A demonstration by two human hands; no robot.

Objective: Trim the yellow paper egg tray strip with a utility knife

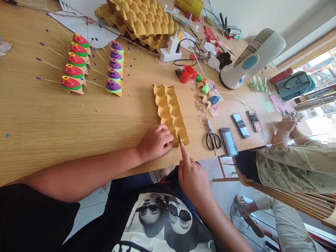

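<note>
A yellow egg-carton strip lies on the wooden table near its front edge. My left hand is curled over the strip's near end, pinning it down. My right hand is just off the table edge, closed with the index finger stretched toward the strip's near corner. A short thin dark tool sticks out at that fingertip and touches the carton. I cannot tell what the tool is.
Black scissors and phones lie right of the strip. Painted carton figures with sticks stand at the left, stacked egg trays behind, and a red cup and a white fan further right. Another person's hand rests at the right edge.
</note>
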